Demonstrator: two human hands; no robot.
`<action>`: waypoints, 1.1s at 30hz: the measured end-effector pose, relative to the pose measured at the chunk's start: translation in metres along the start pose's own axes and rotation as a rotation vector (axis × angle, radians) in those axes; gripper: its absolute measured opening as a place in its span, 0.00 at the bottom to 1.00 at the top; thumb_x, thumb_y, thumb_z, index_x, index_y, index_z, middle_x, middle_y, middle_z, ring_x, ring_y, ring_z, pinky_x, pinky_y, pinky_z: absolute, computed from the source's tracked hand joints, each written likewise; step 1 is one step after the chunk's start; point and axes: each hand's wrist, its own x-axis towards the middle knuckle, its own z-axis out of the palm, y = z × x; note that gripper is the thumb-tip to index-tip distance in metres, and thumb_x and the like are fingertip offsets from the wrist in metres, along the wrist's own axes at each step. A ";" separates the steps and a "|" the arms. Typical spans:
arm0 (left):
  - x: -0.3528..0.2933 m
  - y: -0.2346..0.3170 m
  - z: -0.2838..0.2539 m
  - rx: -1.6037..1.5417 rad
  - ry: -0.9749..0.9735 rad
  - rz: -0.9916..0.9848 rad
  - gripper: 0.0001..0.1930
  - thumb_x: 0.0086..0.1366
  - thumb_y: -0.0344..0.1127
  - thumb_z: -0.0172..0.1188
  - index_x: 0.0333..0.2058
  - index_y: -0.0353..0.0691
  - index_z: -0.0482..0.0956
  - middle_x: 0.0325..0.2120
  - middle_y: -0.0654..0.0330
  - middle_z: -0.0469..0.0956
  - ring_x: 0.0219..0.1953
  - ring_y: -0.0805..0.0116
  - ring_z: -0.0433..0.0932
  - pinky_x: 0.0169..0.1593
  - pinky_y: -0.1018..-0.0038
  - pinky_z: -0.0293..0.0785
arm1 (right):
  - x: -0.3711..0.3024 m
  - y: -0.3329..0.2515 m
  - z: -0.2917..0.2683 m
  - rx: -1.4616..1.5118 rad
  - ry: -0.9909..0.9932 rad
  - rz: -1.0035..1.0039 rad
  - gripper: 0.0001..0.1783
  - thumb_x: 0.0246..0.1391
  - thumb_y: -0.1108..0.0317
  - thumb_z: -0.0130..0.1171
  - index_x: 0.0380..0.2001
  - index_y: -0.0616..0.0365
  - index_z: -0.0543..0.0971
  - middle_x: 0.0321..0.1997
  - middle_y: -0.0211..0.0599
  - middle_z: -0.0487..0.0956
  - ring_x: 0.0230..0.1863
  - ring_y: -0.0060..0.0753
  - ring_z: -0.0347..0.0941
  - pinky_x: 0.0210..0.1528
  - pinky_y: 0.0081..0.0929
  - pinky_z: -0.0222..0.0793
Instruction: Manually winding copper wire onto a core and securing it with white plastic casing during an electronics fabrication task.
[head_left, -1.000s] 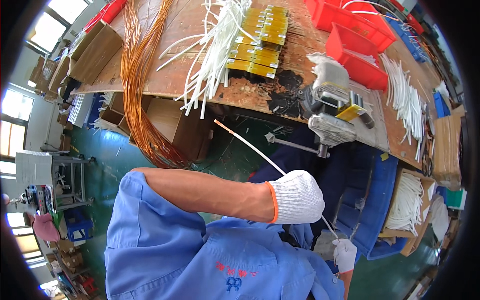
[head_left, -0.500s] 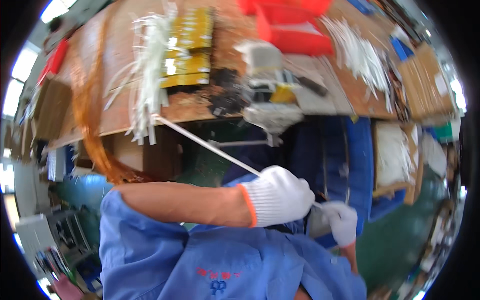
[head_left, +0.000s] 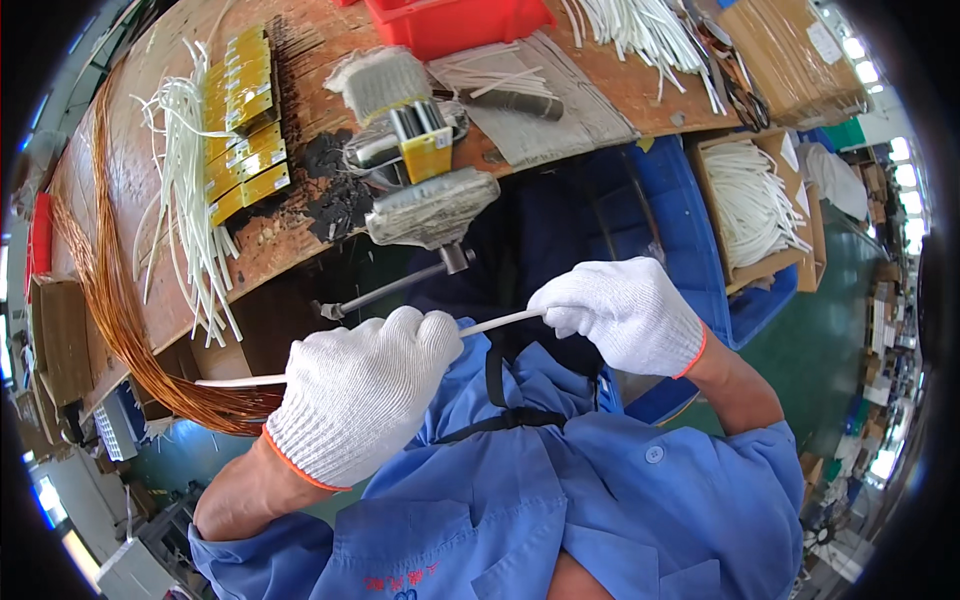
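Note:
A thin white tube (head_left: 500, 322) stretches between my two gloved hands in front of my body. My left hand (head_left: 358, 395) is closed around it, and its tail sticks out to the left past the glove. At the other end, my right hand (head_left: 625, 315) pinches the tube with bent fingers. Just beyond my hands, a bench vise (head_left: 432, 212) wrapped in pale cloth is fixed at the table edge, its handle bar slanting toward my left hand. A yellow-sided block (head_left: 427, 155) with dark cylinders sits in the vise.
On the wooden table (head_left: 300, 60) lie white tubes (head_left: 183, 170), yellow-plated parts (head_left: 240, 120) and a red bin (head_left: 450, 25). Copper wires (head_left: 125, 310) hang over the left edge. Right are a blue crate (head_left: 665, 230) and a cardboard box of white tubes (head_left: 745, 205).
My right hand has moved up and forward, and my left hand has shifted left and back. Both hold the tube, now spread farther apart. The view has turned, so the table appears tilted.

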 end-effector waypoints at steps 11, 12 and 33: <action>0.008 -0.004 0.027 -0.096 0.314 -0.015 0.07 0.61 0.35 0.66 0.35 0.41 0.80 0.24 0.61 0.77 0.24 0.61 0.85 0.21 0.64 0.77 | 0.035 0.001 -0.004 -0.023 -0.130 -0.014 0.13 0.58 0.80 0.67 0.45 0.59 0.90 0.27 0.43 0.83 0.23 0.43 0.79 0.27 0.36 0.71; 0.006 -0.003 0.028 -0.141 0.344 -0.003 0.06 0.60 0.33 0.66 0.34 0.39 0.80 0.24 0.59 0.78 0.23 0.59 0.86 0.20 0.62 0.78 | 0.034 0.000 -0.005 -0.016 -0.161 0.004 0.14 0.58 0.81 0.66 0.46 0.59 0.90 0.27 0.43 0.83 0.23 0.43 0.79 0.27 0.36 0.72; 0.038 -0.054 -0.005 -0.517 0.432 -0.580 0.17 0.66 0.28 0.74 0.53 0.41 0.91 0.26 0.56 0.79 0.27 0.65 0.78 0.35 0.68 0.75 | 0.173 0.002 -0.057 -0.053 -0.040 0.010 0.13 0.67 0.77 0.66 0.52 0.60 0.90 0.41 0.45 0.91 0.35 0.31 0.87 0.40 0.29 0.81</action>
